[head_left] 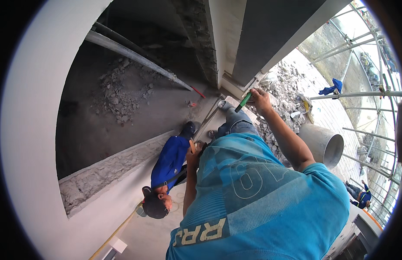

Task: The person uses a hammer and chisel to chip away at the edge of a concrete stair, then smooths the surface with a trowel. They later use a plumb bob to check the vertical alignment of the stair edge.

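Note:
My right hand [260,102] is raised in front of me, beside the foot of a grey column. Its fingers are closed around a slim green tool with a dark end [243,102]; its exact kind does not show. My left hand [193,155] is low at my left side, partly hidden by my blue shirt. Its fingers look closed near something small and dark, which I cannot make out. A narrow orange-brown piece [192,145] shows right by those fingers, next to a co-worker in blue [168,162].
Rubble [123,93] lies in the dark recess, crossed by a metal pole [131,54]. More broken concrete [281,93] and a wide grey pipe [322,144] are at my right. Scaffolding [378,93] lines the far right, where another person [363,197] is visible.

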Tool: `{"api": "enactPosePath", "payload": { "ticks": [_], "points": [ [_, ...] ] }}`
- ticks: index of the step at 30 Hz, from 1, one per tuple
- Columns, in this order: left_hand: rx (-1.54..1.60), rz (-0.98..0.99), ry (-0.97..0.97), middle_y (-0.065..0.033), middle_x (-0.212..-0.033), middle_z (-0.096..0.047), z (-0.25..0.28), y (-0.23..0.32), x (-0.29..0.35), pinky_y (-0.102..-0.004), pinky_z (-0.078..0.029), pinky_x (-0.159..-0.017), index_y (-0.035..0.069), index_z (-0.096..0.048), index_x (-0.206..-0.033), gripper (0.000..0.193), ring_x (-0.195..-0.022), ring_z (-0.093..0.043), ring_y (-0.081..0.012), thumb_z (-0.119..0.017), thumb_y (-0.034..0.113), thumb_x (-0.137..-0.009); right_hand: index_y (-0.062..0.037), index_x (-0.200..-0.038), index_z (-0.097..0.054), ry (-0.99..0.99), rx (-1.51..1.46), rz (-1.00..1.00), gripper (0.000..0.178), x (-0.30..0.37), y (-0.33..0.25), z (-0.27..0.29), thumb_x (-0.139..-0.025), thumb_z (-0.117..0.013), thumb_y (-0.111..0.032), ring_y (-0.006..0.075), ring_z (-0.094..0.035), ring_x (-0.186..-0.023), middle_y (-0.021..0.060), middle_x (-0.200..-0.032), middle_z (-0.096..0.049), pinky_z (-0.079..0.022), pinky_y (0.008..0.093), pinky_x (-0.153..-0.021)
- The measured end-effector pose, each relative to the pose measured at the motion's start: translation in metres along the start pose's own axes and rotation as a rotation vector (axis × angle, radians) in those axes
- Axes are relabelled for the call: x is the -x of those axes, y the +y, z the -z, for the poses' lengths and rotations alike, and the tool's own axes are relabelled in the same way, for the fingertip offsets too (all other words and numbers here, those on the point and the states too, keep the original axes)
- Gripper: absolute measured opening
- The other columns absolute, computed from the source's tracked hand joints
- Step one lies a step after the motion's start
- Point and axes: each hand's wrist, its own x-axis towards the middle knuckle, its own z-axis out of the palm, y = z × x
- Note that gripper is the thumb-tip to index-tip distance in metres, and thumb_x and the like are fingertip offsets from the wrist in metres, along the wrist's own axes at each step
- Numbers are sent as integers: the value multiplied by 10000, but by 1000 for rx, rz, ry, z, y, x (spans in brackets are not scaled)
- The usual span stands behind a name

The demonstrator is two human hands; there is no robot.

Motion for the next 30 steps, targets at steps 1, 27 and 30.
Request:
{"api": "enactPosePath", "payload": {
  "ticks": [1,27,30],
  "points": [
    [-44,-24,14,-169,-920,-624,4,5,-1,-317,-498,-695,-95,-523,-1055,478,-785,-620,-205,-695,233,-753,-1,-1006,-524,-45,-38,-4,257,-4,-3,-9,-930,-550,-246,245,-644,-795,104,-876,-603,-550,404,-698],
    [1001,-541,-206,-99,-997,-499,25,199,49,-382,-401,-900,6,-494,-1106,554,-962,-518,-246,-624,183,-597,-50,-969,-482,-847,116,6,263,32,-58,-258,-932,-546,-302,195,-594,-697,88,-801,-561,-510,328,-611],
    [1055,-521,-355,-121,-1087,-486,32,214,55,-348,-418,-857,20,-499,-1055,536,-1002,-520,-255,-656,189,-571,-52,-954,-478,-887,146,-50,247,41,-62,-275,-939,-534,-292,194,-602,-691,89,-804,-563,-519,322,-614]
  ]
}}
